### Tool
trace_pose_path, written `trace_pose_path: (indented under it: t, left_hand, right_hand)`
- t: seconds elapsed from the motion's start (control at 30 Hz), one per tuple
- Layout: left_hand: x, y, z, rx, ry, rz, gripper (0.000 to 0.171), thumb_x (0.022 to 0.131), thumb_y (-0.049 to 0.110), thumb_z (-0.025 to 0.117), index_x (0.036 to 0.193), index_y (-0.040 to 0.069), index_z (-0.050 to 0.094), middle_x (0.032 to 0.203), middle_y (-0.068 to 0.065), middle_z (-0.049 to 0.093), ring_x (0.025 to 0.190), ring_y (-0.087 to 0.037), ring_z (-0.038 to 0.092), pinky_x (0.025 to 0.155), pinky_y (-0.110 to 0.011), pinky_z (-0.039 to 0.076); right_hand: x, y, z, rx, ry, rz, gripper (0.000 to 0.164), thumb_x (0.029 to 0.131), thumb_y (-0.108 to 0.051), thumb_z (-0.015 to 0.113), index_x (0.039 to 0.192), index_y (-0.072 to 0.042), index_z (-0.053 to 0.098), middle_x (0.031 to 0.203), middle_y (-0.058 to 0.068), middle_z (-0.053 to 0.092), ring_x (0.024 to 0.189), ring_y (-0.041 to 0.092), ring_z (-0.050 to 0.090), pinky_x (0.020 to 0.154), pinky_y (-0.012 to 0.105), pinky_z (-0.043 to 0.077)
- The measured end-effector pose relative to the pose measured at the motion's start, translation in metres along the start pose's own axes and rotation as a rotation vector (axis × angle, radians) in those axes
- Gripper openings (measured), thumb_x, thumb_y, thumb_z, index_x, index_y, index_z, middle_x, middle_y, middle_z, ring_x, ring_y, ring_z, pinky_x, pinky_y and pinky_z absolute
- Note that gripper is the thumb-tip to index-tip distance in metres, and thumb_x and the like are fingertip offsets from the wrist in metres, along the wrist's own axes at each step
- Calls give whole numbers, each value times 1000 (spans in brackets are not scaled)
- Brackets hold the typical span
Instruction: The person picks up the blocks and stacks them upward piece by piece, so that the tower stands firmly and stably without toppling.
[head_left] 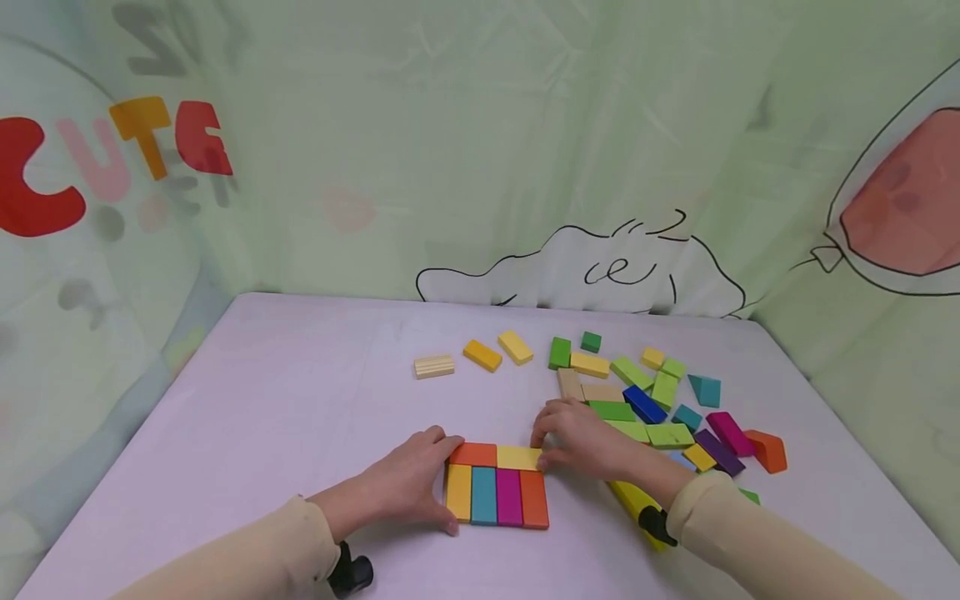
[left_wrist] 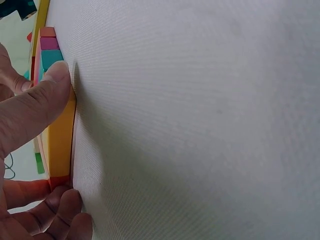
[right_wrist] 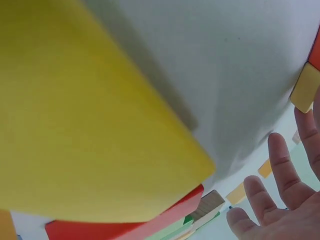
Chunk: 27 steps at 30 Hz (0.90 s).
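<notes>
On the table a flat rectangle of coloured blocks (head_left: 484, 495) lies between my hands: yellow, teal, magenta and orange blocks side by side, with an orange-red block (head_left: 473, 454) and a pale yellow block (head_left: 517, 458) along the far edge. My left hand (head_left: 408, 479) spans the rectangle's left side, thumb (left_wrist: 57, 75) at the near corner and fingers at the far one, holding it between them. At the right end of the pale yellow block, my right hand (head_left: 581, 437) touches with its fingertips; its other fingers (right_wrist: 285, 170) are spread and hold nothing.
Loose blocks in many colours, such as a blue one (head_left: 645, 404) and a purple one (head_left: 720, 452), lie scattered to the right. A large yellow piece (head_left: 633, 504) lies under the right forearm. Towards the back are a ridged wooden block (head_left: 434, 367) and several yellow ones.
</notes>
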<state>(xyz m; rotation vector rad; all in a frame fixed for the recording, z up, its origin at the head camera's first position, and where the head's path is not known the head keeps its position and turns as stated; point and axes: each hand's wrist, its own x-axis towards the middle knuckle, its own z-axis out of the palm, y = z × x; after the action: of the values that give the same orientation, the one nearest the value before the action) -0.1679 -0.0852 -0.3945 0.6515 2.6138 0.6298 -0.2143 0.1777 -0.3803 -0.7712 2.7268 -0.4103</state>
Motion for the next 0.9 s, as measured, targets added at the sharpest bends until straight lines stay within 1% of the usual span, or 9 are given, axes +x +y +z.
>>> trace_pose_path:
  t: [0.1, 0.17, 0.63, 0.9]
  left_hand:
    - [1, 0, 0, 4, -1, 2, 95, 69, 42, 94, 145, 7, 52, 126, -7, 57, 113, -19, 53, 102, -40, 56]
    - [1, 0, 1, 5, -2, -1, 94, 69, 42, 95, 145, 7, 52, 126, -7, 57, 113, -19, 53, 102, -40, 56]
    - [-1, 0, -1, 3, -2, -9, 97, 68, 42, 95, 145, 5, 50, 125, -9, 56, 112, -20, 53, 103, -42, 56]
    - [0, 0, 0, 0, 2, -6, 96, 68, 42, 95, 145, 6, 51, 124, -8, 56, 111, -19, 53, 102, -41, 57]
  right_hand:
    - [1, 0, 1, 8, -12, 24, 13, 82, -19, 86, 91, -20, 77, 104, 0, 69, 110, 21, 56, 93, 44, 53]
    - [2, 0, 2, 7, -16, 33, 13, 82, -19, 86, 92, -20, 78, 105, 1, 68, 110, 21, 56, 93, 43, 53]
    - [4, 2, 2, -8, -22, 18, 12, 83, -21, 85, 92, -21, 78, 106, 1, 68, 110, 20, 56, 92, 42, 53]
    - [4, 3, 2, -2, -21, 15, 13, 83, -22, 85, 93, -22, 78, 105, 0, 68, 109, 19, 56, 91, 41, 52]
